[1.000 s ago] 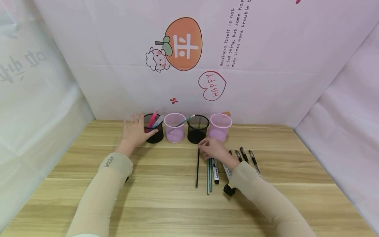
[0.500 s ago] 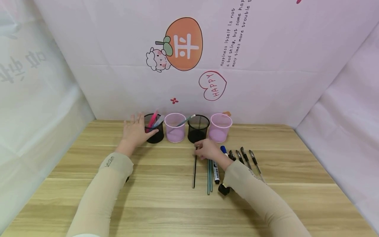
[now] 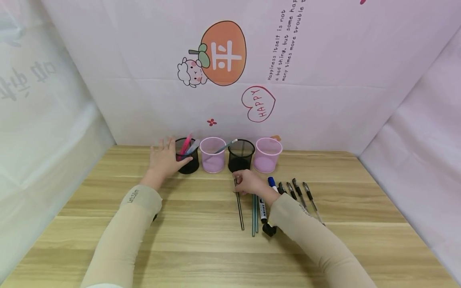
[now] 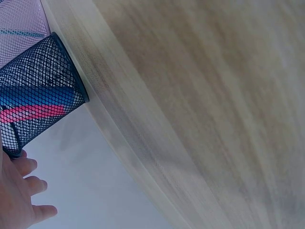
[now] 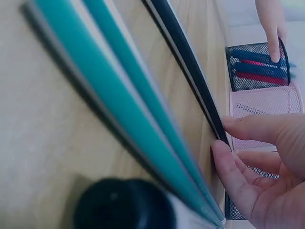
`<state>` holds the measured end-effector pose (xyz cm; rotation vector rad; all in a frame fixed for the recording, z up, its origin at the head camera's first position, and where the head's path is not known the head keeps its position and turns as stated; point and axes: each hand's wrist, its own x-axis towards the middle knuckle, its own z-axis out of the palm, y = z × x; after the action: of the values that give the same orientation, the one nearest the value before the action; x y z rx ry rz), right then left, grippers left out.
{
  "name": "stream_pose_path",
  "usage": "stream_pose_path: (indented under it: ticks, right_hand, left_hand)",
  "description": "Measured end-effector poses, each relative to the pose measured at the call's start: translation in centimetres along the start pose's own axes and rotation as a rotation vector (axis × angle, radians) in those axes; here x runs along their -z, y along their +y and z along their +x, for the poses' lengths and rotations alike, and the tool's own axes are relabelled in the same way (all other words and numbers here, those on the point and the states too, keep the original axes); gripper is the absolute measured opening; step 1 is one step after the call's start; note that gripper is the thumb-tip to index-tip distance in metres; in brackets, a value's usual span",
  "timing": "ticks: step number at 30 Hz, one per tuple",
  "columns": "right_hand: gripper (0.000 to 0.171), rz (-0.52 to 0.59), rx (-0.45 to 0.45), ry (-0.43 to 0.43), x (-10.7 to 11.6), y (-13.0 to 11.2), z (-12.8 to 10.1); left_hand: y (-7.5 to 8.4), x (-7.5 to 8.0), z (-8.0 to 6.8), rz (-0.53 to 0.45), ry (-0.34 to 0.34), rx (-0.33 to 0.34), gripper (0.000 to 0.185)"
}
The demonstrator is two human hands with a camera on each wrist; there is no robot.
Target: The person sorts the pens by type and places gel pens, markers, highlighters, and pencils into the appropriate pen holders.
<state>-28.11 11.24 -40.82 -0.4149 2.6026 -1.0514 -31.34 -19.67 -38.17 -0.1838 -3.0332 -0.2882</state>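
My left hand [image 3: 162, 160] has its fingers spread at the left side of a black mesh pen holder [image 3: 189, 167], its thumb laid against the front near the rim. Pink and blue pens [image 4: 33, 112] stand inside that holder. With thumb and fingertips, my right hand [image 3: 253, 183] pinches the far end of a black pencil [image 3: 239, 214], just in front of a second black mesh holder [image 3: 240, 163]. The pencil's near end points toward me, slightly right. Two teal pencils [image 5: 119, 81] lie just right of it. A teal pencil with a white end [image 3: 230, 144] leans in the left pink holder [image 3: 213, 166].
Another pink holder [image 3: 267, 162] ends the row of holders along the back wall. Right of the teal pencils lie a white marker [image 3: 263, 212], a blue-capped marker [image 3: 271, 183] and several black gel pens [image 3: 308, 193]. A black cap [image 3: 269, 229] shows beside my right sleeve.
My right hand has shifted a little left with the black pencil. The pencil's near end swung left, then back right. My left hand has stayed in place.
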Motion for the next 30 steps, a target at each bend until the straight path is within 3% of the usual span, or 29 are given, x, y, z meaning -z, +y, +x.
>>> stream_pose_path:
  ticks: [17, 30]
  right_hand:
    - [0.075, 0.055, -0.061, -0.049, -0.02, -0.20, 0.85]
    - [0.069, 0.098, -0.095, -0.069, 0.23, -0.13, 0.82]
  left_hand:
    - [-0.19, -0.36, 0.21, 0.004, 0.012, 0.000, 0.107]
    - [-0.02, -0.15, 0.00, -0.001, 0.010, -0.003, 0.106]
